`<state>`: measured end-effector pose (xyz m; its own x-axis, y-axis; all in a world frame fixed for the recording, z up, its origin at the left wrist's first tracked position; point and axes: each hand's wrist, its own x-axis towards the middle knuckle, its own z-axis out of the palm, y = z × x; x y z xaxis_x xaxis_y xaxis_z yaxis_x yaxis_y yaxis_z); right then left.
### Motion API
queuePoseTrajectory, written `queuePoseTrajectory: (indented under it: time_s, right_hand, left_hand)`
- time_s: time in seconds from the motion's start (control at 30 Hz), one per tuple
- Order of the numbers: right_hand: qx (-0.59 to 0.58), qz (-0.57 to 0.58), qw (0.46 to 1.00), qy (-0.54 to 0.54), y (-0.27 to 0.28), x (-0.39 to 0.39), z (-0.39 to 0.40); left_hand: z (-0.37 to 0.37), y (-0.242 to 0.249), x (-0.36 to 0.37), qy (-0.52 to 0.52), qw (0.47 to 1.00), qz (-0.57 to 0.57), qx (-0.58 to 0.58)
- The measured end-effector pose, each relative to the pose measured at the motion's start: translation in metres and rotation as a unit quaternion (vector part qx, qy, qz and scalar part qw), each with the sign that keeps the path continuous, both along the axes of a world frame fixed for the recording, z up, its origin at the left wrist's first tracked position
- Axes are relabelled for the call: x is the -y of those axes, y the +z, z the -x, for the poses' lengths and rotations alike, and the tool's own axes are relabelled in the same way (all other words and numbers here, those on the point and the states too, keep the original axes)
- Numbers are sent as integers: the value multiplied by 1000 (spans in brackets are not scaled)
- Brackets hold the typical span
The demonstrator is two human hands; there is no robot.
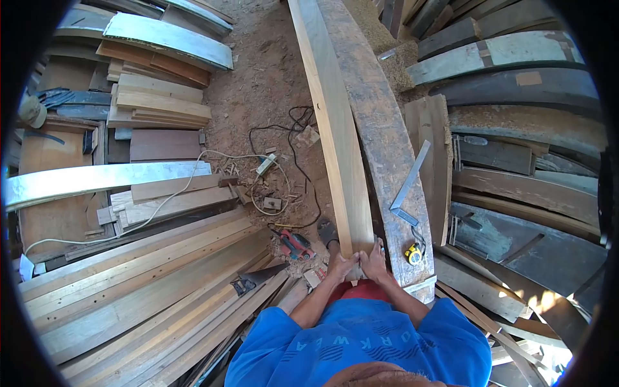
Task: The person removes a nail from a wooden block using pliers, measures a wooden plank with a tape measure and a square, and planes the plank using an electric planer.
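Blue shirt (361, 335), then long plank (342, 145), near end pinched between fingers (334, 251) of left hand (340, 266) and right hand (375, 264)

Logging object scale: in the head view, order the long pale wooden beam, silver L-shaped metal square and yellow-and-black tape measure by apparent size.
1. Wooden beam
2. Metal square
3. Tape measure

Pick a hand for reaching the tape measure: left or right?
Right, probably: the right hand, at the near end of the board, is closer to the tape measure. The left hand, also on the board, is farther.
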<state>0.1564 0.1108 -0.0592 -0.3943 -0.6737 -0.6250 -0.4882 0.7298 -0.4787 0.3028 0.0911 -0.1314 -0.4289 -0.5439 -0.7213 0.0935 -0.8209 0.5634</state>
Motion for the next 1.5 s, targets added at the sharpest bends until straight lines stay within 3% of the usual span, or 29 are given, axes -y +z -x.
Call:
queuePoseTrajectory:
  time_s: [0.1,0.37,0.6,0.63,0.77,0.8,0.83,0.87,0.9,0.97,1.0,1.07,1.13,1.37,1.5]
  right_hand:
    - [123,-64,987,-77,5,-21,3]
    - [107,33,993,-32,-35,-39,8]
    - [165,41,983,-72,-16,-31,15]
    - [113,54,991,-51,-24,-35,17]
    - [237,138,953,-129,-22,-31,36]
    - [268,146,938,-164,-7,-22,42]
    - [271,122,933,-202,36,-8,47]
    - [241,119,955,-122,60,0,58]
    - [192,163,965,-77,71,-2,66]
    - [214,125,967,-62,129,-1,80]
    - [250,168,952,-53,138,-7,87]
    - [333,176,922,-88,218,1,92]
    - [395,246,879,-99,261,-3,102]
    - [490,476,730,-21,406,13,95]
    - [481,579,657,-44,439,29,90]
  left_hand:
    - [3,13,7,6,1000,-19,-6]
    - [8,7,3,22,999,25,42]
    - [11,-8,-2,-16,993,58,98]
    - [15,-2,-2,-12,992,70,102]
    - [27,13,4,6,988,129,83]
    - [25,17,17,-75,991,85,74]
    - [19,41,23,-103,993,55,24]
    - [14,67,30,-132,991,24,-24]
    - [21,123,52,-105,988,35,-110]
    - [21,170,54,-79,990,43,-110]
    - [17,195,61,-99,983,23,-152]
    - [12,238,78,-131,962,3,-240]
    - [9,277,88,-153,933,-11,-327]
    - [27,404,120,-93,846,170,-498]
    - [39,488,141,-66,815,245,-522]
